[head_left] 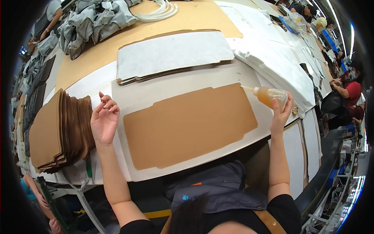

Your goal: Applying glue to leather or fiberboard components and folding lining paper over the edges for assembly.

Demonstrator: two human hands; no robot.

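A brown cut board panel (190, 125) lies flat on the grey-topped table in front of me. My right hand (282, 109) is closed around a clear squeeze bottle (271, 97) of amber liquid. The bottle is tilted, its thin nozzle pointing left at the panel's upper right corner; whether it touches cannot be told. My left hand (105, 118) is raised palm up with loosely curled fingers, holding nothing, just left of the panel. Beside it, at the left, leans a thick stack of similar brown panels (62, 131). Beyond the panel lies a stack of white-faced panels (175, 55).
Grey fabric pieces (96, 23) and coiled white tubing (160, 11) lie at the far side. White foam-like sheets (277, 70) are piled at the right, near small brass-coloured parts (295, 111). Other people stand or sit beyond both sides of the table.
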